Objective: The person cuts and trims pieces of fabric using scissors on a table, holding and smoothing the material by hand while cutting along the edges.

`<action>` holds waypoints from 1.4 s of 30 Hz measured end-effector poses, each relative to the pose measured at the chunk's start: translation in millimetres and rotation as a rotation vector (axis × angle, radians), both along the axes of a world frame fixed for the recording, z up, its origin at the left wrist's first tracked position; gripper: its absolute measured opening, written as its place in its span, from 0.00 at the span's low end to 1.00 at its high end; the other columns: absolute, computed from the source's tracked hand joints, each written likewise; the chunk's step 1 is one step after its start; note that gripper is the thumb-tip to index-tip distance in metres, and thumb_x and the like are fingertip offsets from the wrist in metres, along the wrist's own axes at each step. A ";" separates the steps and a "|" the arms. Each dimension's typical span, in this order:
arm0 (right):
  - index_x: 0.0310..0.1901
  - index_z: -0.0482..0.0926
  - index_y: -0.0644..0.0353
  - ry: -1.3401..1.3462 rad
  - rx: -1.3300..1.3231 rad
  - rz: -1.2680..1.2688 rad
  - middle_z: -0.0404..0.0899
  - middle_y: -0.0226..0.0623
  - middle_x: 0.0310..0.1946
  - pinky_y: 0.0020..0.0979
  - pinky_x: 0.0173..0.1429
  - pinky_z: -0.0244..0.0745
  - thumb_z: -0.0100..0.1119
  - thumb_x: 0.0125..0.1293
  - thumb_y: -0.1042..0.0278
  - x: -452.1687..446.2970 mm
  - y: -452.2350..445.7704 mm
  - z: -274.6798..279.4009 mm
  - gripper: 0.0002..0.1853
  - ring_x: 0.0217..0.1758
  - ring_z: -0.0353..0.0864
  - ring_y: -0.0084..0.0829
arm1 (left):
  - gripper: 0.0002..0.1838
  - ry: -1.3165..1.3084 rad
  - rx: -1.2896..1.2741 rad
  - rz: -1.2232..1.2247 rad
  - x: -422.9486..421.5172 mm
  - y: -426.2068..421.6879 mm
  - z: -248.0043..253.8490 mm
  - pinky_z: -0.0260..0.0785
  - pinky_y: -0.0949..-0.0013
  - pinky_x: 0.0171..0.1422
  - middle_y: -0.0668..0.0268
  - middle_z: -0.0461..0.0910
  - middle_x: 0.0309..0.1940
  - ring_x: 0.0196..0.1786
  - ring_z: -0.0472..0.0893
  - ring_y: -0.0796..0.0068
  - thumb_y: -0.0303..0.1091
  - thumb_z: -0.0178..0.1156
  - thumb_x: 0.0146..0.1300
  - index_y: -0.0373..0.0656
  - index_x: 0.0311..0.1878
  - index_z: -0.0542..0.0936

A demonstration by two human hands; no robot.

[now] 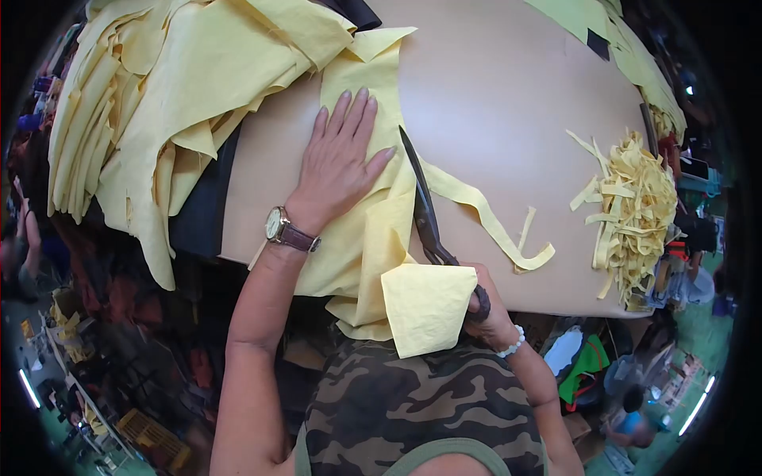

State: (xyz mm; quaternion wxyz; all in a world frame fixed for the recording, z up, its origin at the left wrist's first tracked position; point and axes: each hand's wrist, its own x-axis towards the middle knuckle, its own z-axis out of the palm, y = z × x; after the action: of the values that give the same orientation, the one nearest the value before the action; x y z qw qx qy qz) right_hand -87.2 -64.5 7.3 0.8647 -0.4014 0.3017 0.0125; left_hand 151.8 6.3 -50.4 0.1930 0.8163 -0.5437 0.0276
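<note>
My left hand (340,163) lies flat on a piece of yellow cloth (389,198), its fingers stretched out and a watch on the wrist. In my right hand (494,317) are large dark scissors (426,214), gripped by their handles and pointing away from me along the cloth's right edge. The blades look close together. A narrow yellow strip (470,196) curls out to the right of the blades. The near end of the cloth hangs over the table edge, and a folded corner (429,309) of it partly covers my right hand.
Large yellow cloth pieces (206,79) are heaped at the left and drape over the table's edge. On the brown tabletop (508,103), a pile of yellow strips (633,214) sits at the right. More yellow-green cloth (627,47) lies at the far right. Other people are visible beyond the table.
</note>
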 end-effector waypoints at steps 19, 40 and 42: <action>0.40 0.74 0.70 0.141 -0.073 -0.204 0.74 0.29 0.23 0.16 0.20 0.61 0.63 0.53 0.60 -78.6 -25.5 3.3 0.20 0.16 0.67 0.14 | 0.35 0.048 -0.038 -0.081 -76.4 -70.3 -4.1 0.42 0.51 0.71 0.54 0.53 0.67 0.70 0.50 0.55 0.51 0.46 0.64 0.35 0.66 0.56; 0.47 0.69 0.65 0.021 0.029 -0.205 0.75 0.33 0.30 0.19 0.20 0.64 0.62 0.54 0.49 -87.6 -42.4 -12.0 0.28 0.18 0.69 0.19 | 0.38 0.084 -0.055 -0.100 -82.9 -68.6 -2.5 0.40 0.54 0.72 0.52 0.55 0.66 0.70 0.51 0.56 0.55 0.46 0.62 0.33 0.65 0.56; 0.39 0.72 0.67 0.054 0.013 -0.221 0.74 0.30 0.24 0.17 0.20 0.65 0.60 0.55 0.48 -81.7 -42.9 -4.6 0.25 0.18 0.70 0.16 | 0.38 0.080 -0.051 -0.100 -82.8 -68.7 -2.2 0.40 0.54 0.72 0.52 0.54 0.66 0.70 0.51 0.56 0.55 0.46 0.62 0.33 0.65 0.56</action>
State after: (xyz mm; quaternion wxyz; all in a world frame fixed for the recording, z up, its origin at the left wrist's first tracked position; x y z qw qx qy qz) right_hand -168.9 -107.4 2.7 0.8548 -0.3597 0.3674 -0.0703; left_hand 69.0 -62.5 -52.6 0.2364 0.7835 -0.5746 -0.0011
